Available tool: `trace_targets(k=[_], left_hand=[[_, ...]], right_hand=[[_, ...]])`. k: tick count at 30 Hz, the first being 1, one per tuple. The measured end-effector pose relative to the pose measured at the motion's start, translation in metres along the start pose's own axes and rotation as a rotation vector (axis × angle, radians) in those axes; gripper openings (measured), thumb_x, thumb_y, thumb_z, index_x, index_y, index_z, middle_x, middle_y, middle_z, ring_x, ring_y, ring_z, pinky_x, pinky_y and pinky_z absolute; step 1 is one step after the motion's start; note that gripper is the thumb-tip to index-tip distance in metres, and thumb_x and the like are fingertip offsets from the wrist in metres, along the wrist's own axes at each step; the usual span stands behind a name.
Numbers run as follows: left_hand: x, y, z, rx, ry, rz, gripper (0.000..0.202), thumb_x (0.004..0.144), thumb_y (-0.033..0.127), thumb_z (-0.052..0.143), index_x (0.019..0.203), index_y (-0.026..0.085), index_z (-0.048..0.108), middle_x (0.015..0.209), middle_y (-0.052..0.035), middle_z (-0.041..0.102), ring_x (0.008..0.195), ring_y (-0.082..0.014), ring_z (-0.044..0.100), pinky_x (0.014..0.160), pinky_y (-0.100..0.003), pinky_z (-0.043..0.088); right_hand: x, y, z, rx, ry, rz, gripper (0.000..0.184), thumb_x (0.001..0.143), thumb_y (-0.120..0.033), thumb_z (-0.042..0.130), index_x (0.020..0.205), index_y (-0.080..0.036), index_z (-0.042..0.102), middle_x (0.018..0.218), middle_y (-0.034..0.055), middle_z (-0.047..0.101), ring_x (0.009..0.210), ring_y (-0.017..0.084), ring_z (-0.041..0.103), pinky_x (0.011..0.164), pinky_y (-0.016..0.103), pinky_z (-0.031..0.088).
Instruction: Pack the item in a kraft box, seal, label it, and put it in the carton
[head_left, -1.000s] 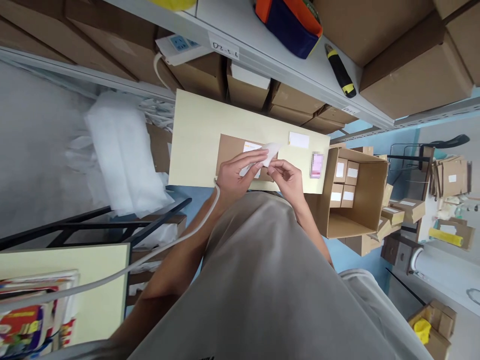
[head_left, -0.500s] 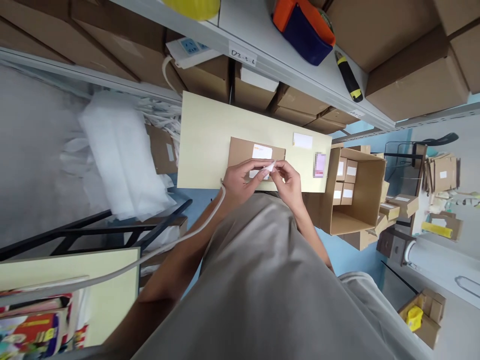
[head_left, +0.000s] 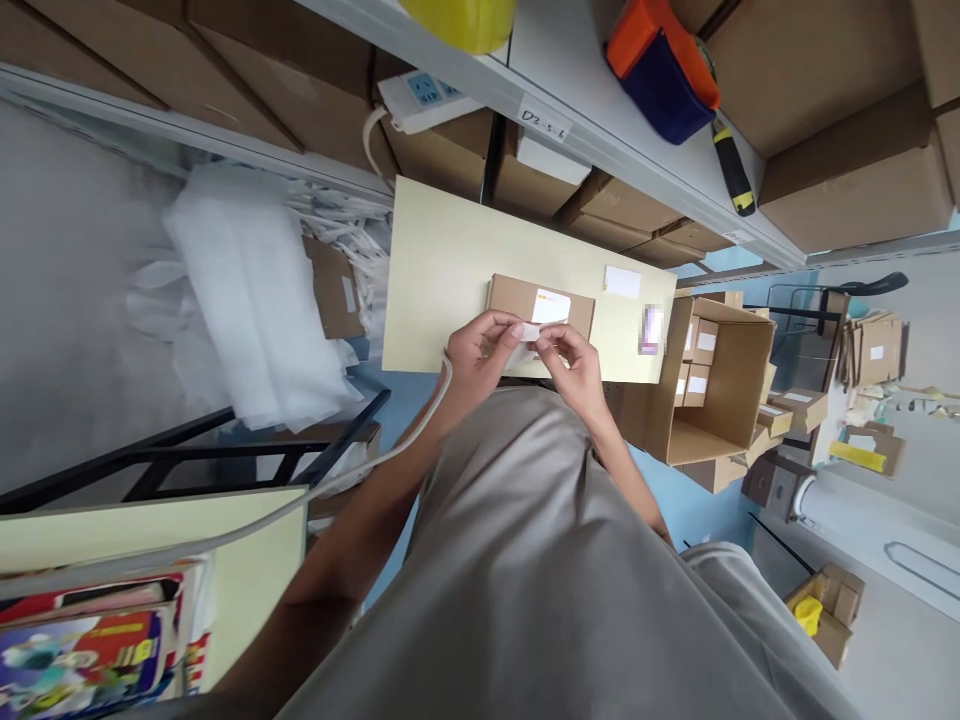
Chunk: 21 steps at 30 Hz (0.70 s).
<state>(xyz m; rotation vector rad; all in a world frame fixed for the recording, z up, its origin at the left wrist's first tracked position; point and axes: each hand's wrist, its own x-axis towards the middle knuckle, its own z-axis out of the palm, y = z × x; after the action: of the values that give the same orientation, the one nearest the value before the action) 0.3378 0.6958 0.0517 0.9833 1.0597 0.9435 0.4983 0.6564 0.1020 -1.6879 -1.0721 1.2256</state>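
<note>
A flat brown cardboard box (head_left: 517,297) with a white label (head_left: 551,305) lies on a pale yellow table (head_left: 442,270). Both hands hover over its near edge. My left hand (head_left: 480,355) and my right hand (head_left: 574,365) pinch a small folded white slip of paper (head_left: 530,331) between their fingertips. A white cable runs from my left wrist down my arm.
An open carton (head_left: 720,385) with small labelled boxes stands right of the table. A white label (head_left: 622,281) lies on the table. Shelves above hold brown cartons, a power strip (head_left: 424,95), a utility knife (head_left: 731,170) and an orange-blue pouch (head_left: 660,70). White foam sheets (head_left: 240,290) pile at left.
The white paper was larger and spread at first; it is now folded small and pinched between both hands. The view has shifted slightly, with the hands staying over the box.
</note>
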Motion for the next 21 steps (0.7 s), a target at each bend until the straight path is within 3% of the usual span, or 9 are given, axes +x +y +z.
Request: trace_targets(k=[6, 11, 14, 17, 19, 21], left_hand=[[0.024, -0.027, -0.019, -0.239, 0.205, -0.158, 0.042, 0.087, 0.064, 0.079, 0.089, 0.026, 0.061, 0.086, -0.0050, 0.076, 0.089, -0.0245, 0.078, 0.079, -0.037, 0.064], [0.041, -0.059, -0.057, -0.338, 0.437, -0.219, 0.053, 0.082, 0.070, 0.073, 0.085, 0.028, 0.041, 0.084, -0.0026, 0.067, 0.088, -0.0201, 0.073, 0.077, -0.035, 0.059], [0.043, -0.075, -0.100, -0.288, 0.566, -0.229, 0.066, 0.083, 0.081, 0.065, 0.084, 0.028, 0.026, 0.068, 0.0044, 0.042, 0.067, -0.0137, 0.053, 0.066, -0.032, 0.047], [0.033, -0.085, -0.158, -0.220, 0.694, -0.211, 0.076, 0.083, 0.093, 0.051, 0.086, 0.027, 0.013, 0.067, 0.0071, 0.016, 0.059, -0.0105, 0.027, 0.059, -0.030, 0.033], [0.019, -0.088, -0.197, -0.216, 0.827, -0.167, 0.085, 0.078, 0.098, 0.052, 0.088, 0.025, 0.008, 0.069, 0.0064, 0.011, 0.059, -0.0098, 0.021, 0.056, -0.029, 0.026], [0.003, -0.088, -0.228, -0.166, 0.764, -0.097, 0.090, 0.080, 0.100, 0.051, 0.090, 0.023, 0.005, 0.069, 0.0060, 0.010, 0.058, -0.0089, 0.018, 0.055, -0.029, 0.022]], right_hand=[[0.006, 0.012, 0.000, 0.063, 0.063, 0.058, 0.034, 0.094, -0.058, 0.080, 0.095, -0.026, 0.070, 0.094, 0.0013, 0.074, 0.097, 0.023, 0.081, 0.092, 0.038, 0.065], [0.020, 0.030, -0.014, 0.117, 0.113, 0.188, 0.031, 0.090, -0.053, 0.082, 0.092, -0.025, 0.068, 0.088, -0.0018, 0.070, 0.093, 0.022, 0.082, 0.095, 0.039, 0.066], [0.039, 0.038, -0.015, 0.092, 0.098, 0.255, 0.035, 0.085, -0.055, 0.085, 0.090, -0.025, 0.067, 0.093, -0.0022, 0.070, 0.096, 0.020, 0.082, 0.098, 0.039, 0.066], [0.064, 0.041, -0.003, 0.101, 0.035, 0.266, 0.041, 0.083, -0.059, 0.087, 0.088, -0.026, 0.064, 0.101, -0.0016, 0.072, 0.097, 0.019, 0.080, 0.100, 0.040, 0.066], [0.082, 0.040, 0.015, 0.113, -0.057, 0.253, 0.044, 0.085, -0.063, 0.087, 0.090, -0.027, 0.063, 0.103, -0.0012, 0.074, 0.100, 0.019, 0.080, 0.104, 0.041, 0.065], [0.104, 0.040, 0.045, 0.102, -0.178, 0.232, 0.045, 0.088, -0.066, 0.086, 0.094, -0.028, 0.064, 0.102, -0.0017, 0.076, 0.106, 0.020, 0.082, 0.107, 0.042, 0.064]])
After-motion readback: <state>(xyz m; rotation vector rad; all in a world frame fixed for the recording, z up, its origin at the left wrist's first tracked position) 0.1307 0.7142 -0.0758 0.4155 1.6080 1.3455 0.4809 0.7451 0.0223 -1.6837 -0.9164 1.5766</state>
